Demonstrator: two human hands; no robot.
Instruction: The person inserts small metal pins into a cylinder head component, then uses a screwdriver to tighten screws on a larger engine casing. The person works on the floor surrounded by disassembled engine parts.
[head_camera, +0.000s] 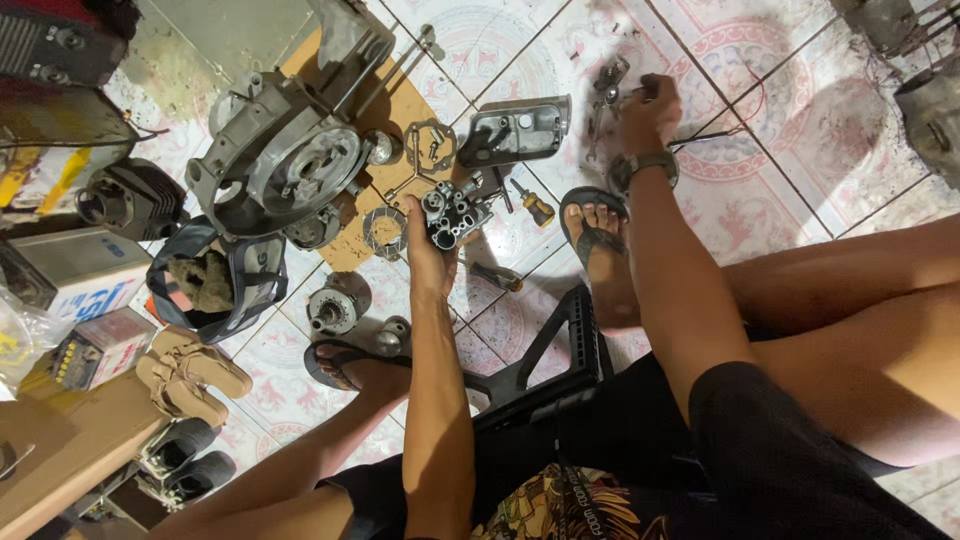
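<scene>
Left hand (428, 252) fingers grip a knobbly cast-metal carburettor (455, 212) above the patterned tile floor (800, 130); a yellow-handled screwdriver (532, 204) lies just beside. Farther, right hand (648, 112) fingers pinch small metal parts (607, 85). A grey engine case (285, 165) sits on cardboard

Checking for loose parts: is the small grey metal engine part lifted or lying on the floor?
Lifted: the left hand holds the small grey metal engine part above the tiles.
</scene>
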